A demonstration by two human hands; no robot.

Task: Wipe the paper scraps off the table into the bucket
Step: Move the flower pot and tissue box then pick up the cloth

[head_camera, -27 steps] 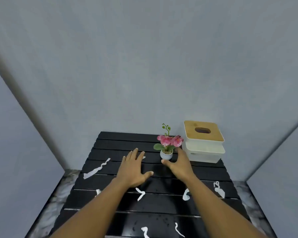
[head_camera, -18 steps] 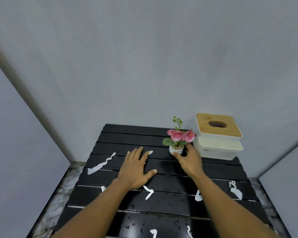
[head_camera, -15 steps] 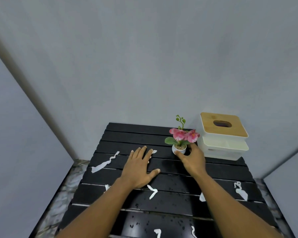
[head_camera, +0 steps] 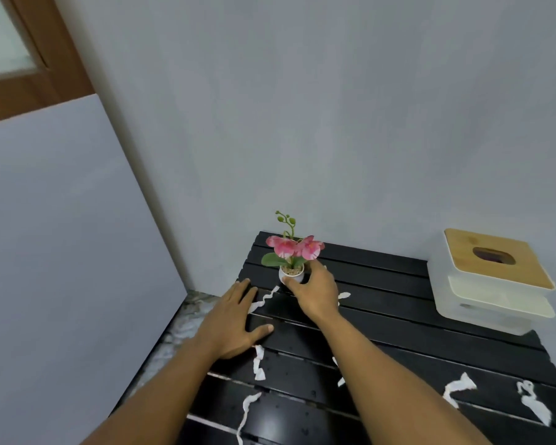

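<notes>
Desk: black slats (head_camera: 398,316), set in a grey-walled corner (head_camera: 302,123).
Paper scraps: white strips (head_camera: 258,367) scattered across the desk.
Left hand: (head_camera: 235,319) flat on the slats, fingers straight.
Right hand: (head_camera: 316,292) grips the flower pot (head_camera: 291,274).
Cut off: the desk's near edge.

Saw a small white round pot (head_camera: 291,275) just left of centre, upright, holding a fake orchid with pink blooms (head_camera: 294,247), green leaves and a budded stem. Found a white plastic tissue box with a slotted bamboo lid (head_camera: 491,284) at the right edge, against a plain grey wall (head_camera: 302,107). Noted a brown wooden window frame (head_camera: 61,69) upper left, a flat white panel (head_camera: 61,236) below it, and grey marbled floor (head_camera: 177,326) towards lower left.
</notes>
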